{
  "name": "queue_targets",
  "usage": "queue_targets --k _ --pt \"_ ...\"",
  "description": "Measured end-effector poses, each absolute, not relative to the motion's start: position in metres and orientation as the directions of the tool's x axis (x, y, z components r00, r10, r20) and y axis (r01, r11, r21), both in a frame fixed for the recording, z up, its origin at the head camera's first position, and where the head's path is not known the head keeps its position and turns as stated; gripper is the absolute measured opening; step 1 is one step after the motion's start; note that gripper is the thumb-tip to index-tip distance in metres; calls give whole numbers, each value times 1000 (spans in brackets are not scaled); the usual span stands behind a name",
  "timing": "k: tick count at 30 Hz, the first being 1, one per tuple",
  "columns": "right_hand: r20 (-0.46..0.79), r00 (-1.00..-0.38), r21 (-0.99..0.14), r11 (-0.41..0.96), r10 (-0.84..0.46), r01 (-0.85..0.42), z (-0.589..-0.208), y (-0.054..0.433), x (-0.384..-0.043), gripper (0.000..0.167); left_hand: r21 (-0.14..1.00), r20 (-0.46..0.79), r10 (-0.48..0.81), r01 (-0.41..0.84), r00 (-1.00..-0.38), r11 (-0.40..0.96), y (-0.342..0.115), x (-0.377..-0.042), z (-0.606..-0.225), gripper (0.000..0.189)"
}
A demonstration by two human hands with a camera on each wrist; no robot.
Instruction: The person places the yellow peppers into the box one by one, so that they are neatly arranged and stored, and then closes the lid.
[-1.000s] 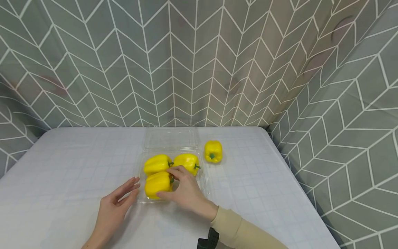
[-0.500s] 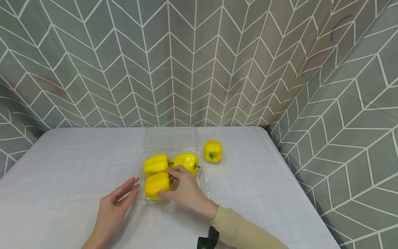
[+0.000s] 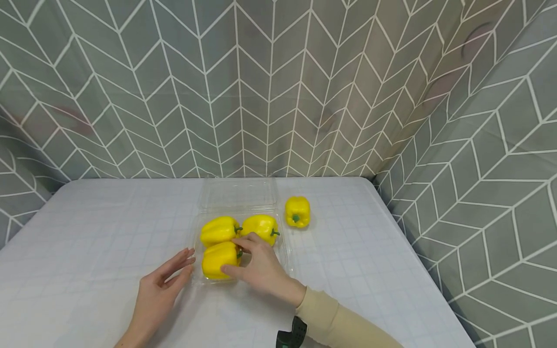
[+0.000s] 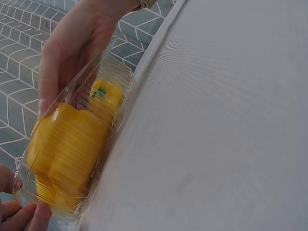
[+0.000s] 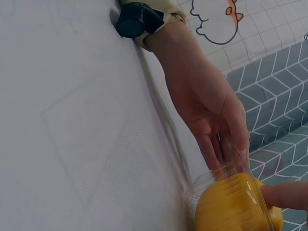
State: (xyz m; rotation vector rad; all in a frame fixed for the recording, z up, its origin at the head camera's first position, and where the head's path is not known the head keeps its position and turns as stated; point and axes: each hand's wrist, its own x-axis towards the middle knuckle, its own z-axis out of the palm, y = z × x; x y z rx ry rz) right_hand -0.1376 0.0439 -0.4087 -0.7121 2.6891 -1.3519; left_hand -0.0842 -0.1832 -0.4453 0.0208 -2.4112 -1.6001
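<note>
The right hand (image 3: pixel 263 268) has the front pepper (image 3: pixel 215 261) in a pinch here, thumb on the near side, fingers over the far side by the stem! That pepper sits in the front left of the clear box (image 3: pixel 284 249), its green stem pointing right. Over on the left, the left hand (image 3: pixel 161 282) is relaxed, fingers extended, fingertips against the box's left wall (the left wrist view shows that contact up close).

Just behind the front pepper lies the back-left pepper (image 3: pixel 219 230), and beside it the back-right pepper (image 3: pixel 258 226), both inside, all yellow and shiny. The lid (image 3: pixel 239 193) lies folded back at the rear. And out on the white table (image 3: pixel 374 251), just right of the box, there's the loose pepper (image 3: pixel 298 208), stem facing the near side!
</note>
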Motion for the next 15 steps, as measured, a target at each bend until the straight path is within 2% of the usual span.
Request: queue_targets --k 7,15 --pt "151 -894 -766 522 -421 -375 -406 44 -138 63 910 197 -148 125 -969 395 -183 -86 -443 44" --pt "167 -884 -738 539 -437 -406 -406 45 -137 62 913 152 -171 72 -973 402 -182 -84 -443 45"
